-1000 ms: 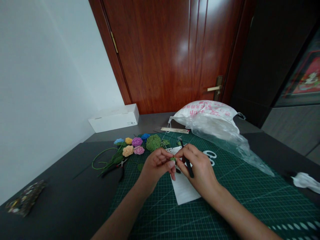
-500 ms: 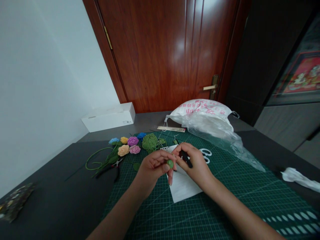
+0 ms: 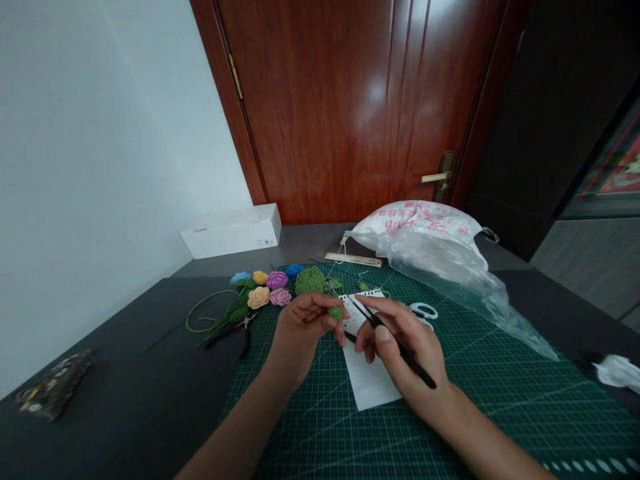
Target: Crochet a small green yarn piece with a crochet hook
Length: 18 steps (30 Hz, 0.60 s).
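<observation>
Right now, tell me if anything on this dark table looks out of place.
The large white plastic bag with pink printing looks out of place: its crumpled clear end sprawls across the green cutting mat. A white scrap lies loose at the right of the dark table.

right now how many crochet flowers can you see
6, clustered beside the green yarn ball: light blue, yellow, purple, blue behind, peach, pink in front; more could be hidden beneath.

Dark table [image 3: 115, 333], green cutting mat [image 3: 350, 433], crocheted roses [image 3: 259, 297], plastic bag [image 3: 420, 233]
</observation>
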Motion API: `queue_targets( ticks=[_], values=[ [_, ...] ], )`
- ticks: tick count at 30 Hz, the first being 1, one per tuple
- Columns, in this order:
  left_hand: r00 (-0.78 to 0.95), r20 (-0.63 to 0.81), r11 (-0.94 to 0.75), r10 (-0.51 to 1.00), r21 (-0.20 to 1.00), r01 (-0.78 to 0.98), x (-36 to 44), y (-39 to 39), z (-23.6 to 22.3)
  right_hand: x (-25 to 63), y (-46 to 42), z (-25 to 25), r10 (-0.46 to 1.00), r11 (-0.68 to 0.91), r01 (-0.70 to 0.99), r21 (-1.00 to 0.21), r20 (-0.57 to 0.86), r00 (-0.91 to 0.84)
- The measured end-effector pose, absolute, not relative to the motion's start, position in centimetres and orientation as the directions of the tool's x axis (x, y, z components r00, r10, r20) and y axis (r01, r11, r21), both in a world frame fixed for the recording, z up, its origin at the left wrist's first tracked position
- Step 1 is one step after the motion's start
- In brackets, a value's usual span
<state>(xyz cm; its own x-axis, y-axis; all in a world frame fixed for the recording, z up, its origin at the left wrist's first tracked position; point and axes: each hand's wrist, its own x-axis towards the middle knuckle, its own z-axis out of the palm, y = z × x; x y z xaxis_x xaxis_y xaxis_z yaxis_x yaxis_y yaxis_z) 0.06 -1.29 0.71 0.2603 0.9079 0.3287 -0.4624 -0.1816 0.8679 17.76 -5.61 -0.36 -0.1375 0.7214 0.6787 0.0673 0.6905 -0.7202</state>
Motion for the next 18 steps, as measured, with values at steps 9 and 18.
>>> queue_targets(
  ticks=[9, 18],
  values=[
    [0.271, 0.338, -0.163, 0.901, 0.845, -0.51, 0.03, -1.34, 1.12, 16.73, -5.36, 0.5, 0.743, 0.667, -0.131, -0.734, 0.668, 0.042],
    [0.351, 0.332, -0.116, 0.876, 0.85, -0.514, 0.19, -1.29, 0.49, 16.71, -6.3, 0.07, 0.493, 0.846, 0.137, -0.515, 0.854, 0.167]
  ],
)
